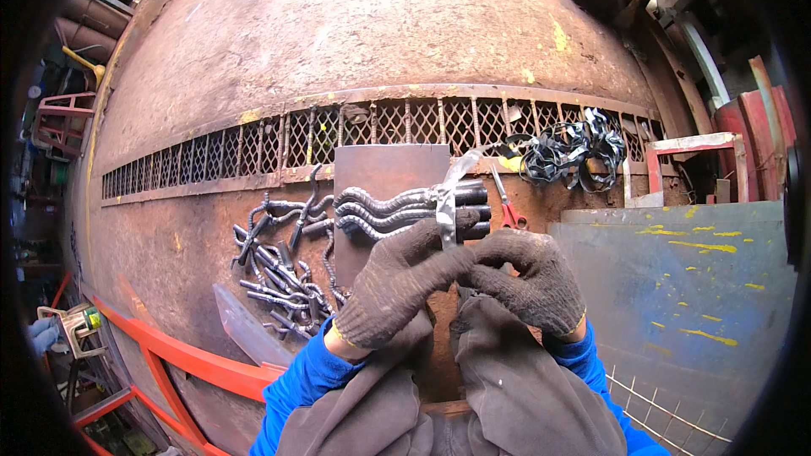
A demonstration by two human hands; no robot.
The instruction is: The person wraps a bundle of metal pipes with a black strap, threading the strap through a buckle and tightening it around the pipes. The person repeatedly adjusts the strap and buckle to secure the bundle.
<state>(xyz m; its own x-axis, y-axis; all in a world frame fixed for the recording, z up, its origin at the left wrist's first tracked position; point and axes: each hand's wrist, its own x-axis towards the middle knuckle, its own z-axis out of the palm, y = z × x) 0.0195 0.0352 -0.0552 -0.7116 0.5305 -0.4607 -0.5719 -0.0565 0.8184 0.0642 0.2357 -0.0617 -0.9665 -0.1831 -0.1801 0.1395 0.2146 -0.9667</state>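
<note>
A bundle of bent, ribbed steel rods (380,218) with smooth black ends lies across a flat metal plate (393,160). A shiny plastic strip (449,224) passes around the bundle near those ends, its other end trailing up and away. My left hand (405,283), in a dark knit glove, is closed at the strip's lower part, just below the bundle. Close against its fingertips, my right hand (532,279) has its gloved fingers curled; what they pinch is hidden. Red-handled scissors (508,209) lie just beyond my right hand, blades pointing away.
Loose bent rods (283,279) are heaped at left. A tangle of shiny strips (579,152) sits at far right on a mesh grating (380,122). An orange-red metal frame (194,355) runs along the lower left. A grey sheet (676,279) with yellow marks stands at right.
</note>
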